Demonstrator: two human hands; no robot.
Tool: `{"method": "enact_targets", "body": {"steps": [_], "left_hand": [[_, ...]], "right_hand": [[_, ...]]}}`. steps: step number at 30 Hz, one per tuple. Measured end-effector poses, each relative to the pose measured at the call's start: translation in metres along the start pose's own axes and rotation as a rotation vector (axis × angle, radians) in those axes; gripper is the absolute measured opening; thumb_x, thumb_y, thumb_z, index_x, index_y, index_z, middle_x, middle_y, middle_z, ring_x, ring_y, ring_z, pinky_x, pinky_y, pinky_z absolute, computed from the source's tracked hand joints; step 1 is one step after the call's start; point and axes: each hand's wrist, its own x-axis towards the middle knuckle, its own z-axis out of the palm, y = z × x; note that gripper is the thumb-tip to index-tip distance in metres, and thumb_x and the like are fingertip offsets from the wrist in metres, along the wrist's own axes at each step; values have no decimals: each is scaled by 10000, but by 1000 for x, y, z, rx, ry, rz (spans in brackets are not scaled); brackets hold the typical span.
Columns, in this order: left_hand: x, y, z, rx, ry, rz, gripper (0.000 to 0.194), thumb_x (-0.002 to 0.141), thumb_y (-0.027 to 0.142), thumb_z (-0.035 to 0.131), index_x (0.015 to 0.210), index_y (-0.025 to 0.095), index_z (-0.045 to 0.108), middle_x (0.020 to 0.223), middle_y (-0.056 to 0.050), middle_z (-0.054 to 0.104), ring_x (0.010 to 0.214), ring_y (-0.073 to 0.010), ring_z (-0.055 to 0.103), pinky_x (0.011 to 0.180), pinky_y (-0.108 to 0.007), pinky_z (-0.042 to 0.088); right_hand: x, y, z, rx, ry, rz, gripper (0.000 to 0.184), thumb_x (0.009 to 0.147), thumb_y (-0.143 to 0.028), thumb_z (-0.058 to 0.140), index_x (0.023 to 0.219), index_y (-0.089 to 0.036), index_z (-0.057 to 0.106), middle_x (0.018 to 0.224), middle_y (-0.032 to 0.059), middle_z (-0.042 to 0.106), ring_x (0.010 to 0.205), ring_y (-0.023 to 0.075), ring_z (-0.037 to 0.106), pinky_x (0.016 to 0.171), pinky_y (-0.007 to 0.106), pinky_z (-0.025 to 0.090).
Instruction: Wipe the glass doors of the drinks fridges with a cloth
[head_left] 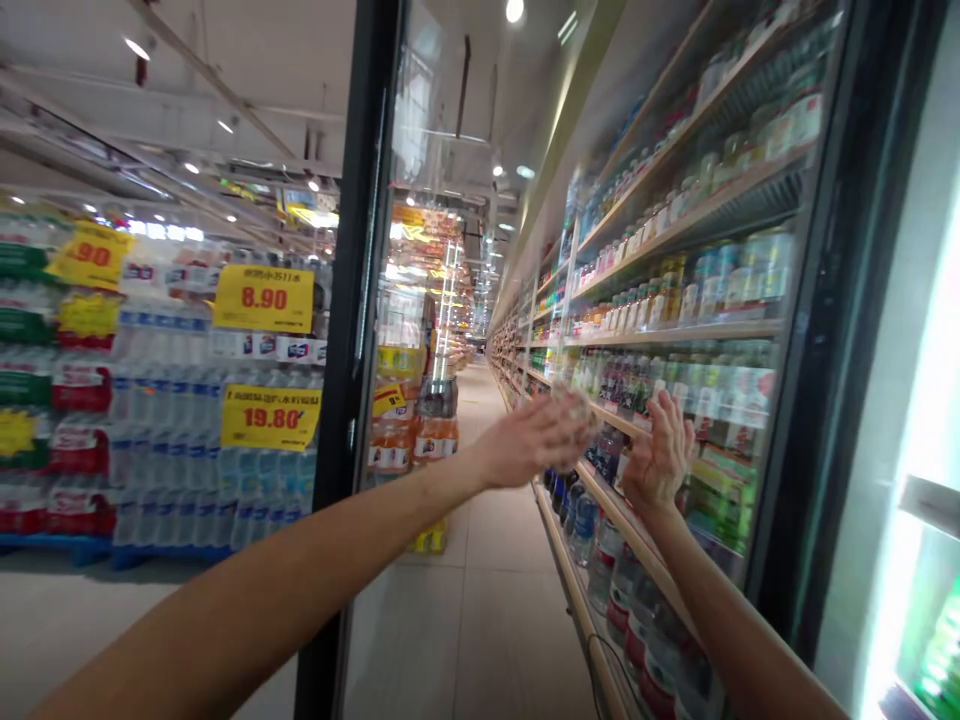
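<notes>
My left hand [529,440] reaches across the glass door [517,620], its fingers over a pale, mottled, crumpled cloth [576,430]. Motion blur hides the cloth's edges and how firmly it is gripped. To the right, my right hand [660,455] is raised near the same pane, fingers up and loosely bent, with nothing visible in it. I cannot tell whether it touches the glass. The door's black frame stands upright on both sides of my hands.
Shelves of bottled drinks [675,290] run back along the right behind the glass. Stacked water packs [172,430] with yellow price signs [264,298] stand left. A tiled aisle floor [480,400] leads away between them. A lit cooler interior [885,560] shows at far right.
</notes>
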Motion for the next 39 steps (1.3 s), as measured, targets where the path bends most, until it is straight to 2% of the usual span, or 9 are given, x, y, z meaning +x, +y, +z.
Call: {"method": "enact_targets", "body": {"steps": [3, 9, 15, 21, 27, 29, 33, 35, 39], "left_hand": [[-8, 10, 3, -30, -71, 231, 406, 901, 262, 373, 1305, 285, 402, 1457, 34, 318, 1390, -186, 152, 1145, -389, 176], [-1, -27, -15, 81, 108, -616, 435, 889, 205, 385, 1322, 258, 381, 1476, -46, 271, 1400, -262, 73, 1113, -514, 173], [-20, 17, 1, -8, -65, 204, 445, 889, 249, 390, 1333, 260, 362, 1460, 4, 315, 1386, -198, 170, 1141, -403, 191], [-18, -19, -12, 119, 121, -536, 417, 872, 202, 420, 1285, 259, 414, 1462, -48, 302, 1396, -264, 105, 1110, -527, 166], [-34, 13, -7, -4, -72, 241, 446, 887, 279, 396, 1329, 229, 371, 1458, 5, 319, 1394, -201, 130, 1145, -394, 178], [-30, -5, -13, 33, -32, 40, 442, 892, 250, 384, 1333, 241, 359, 1464, 1, 307, 1397, -197, 117, 1142, -420, 179], [-21, -40, -26, 124, 166, -648, 397, 890, 188, 370, 1279, 249, 423, 1478, -34, 267, 1404, -236, 50, 1118, -514, 178], [-27, -29, -24, 97, 119, -513, 393, 888, 209, 384, 1275, 250, 435, 1480, -32, 262, 1404, -244, 46, 1121, -498, 188], [-55, 4, -15, 36, -78, 245, 390, 898, 309, 391, 1285, 310, 431, 1471, 58, 285, 1395, -182, 128, 1146, -373, 183]], "right_hand": [[-1, 1, 0, -1, -1, -10, 443, 873, -282, 335, 1285, -167, 449, 1343, 142, 479, 1307, 246, 372, 1054, 511, 280], [-2, 1, -1, -6, -4, -7, 451, 874, -284, 323, 1296, -173, 437, 1353, 136, 470, 1315, 247, 358, 1056, 515, 276], [-2, 1, 1, 1, -10, 2, 446, 872, -288, 323, 1288, -181, 442, 1334, 127, 492, 1307, 245, 371, 1056, 515, 276], [-2, 0, 0, -4, -1, 5, 444, 873, -293, 319, 1278, -173, 455, 1324, 130, 502, 1309, 247, 369, 1055, 514, 275], [-1, -1, -1, -9, -7, -15, 431, 872, -278, 341, 1270, -168, 467, 1328, 130, 500, 1305, 252, 374, 1050, 502, 289], [-1, -1, 0, -9, -7, -11, 431, 873, -280, 343, 1273, -174, 466, 1332, 127, 496, 1306, 253, 373, 1051, 503, 289], [-1, -1, 1, 3, 17, -5, 430, 874, -283, 341, 1269, -173, 470, 1324, 134, 502, 1302, 259, 379, 1056, 514, 273], [-1, -2, 1, 8, 20, -11, 429, 871, -278, 344, 1266, -167, 473, 1320, 137, 506, 1300, 260, 381, 1055, 513, 276], [-2, 0, 2, -11, 17, -27, 418, 866, -264, 362, 1255, -173, 486, 1317, 125, 513, 1292, 256, 394, 1049, 496, 298]]}}
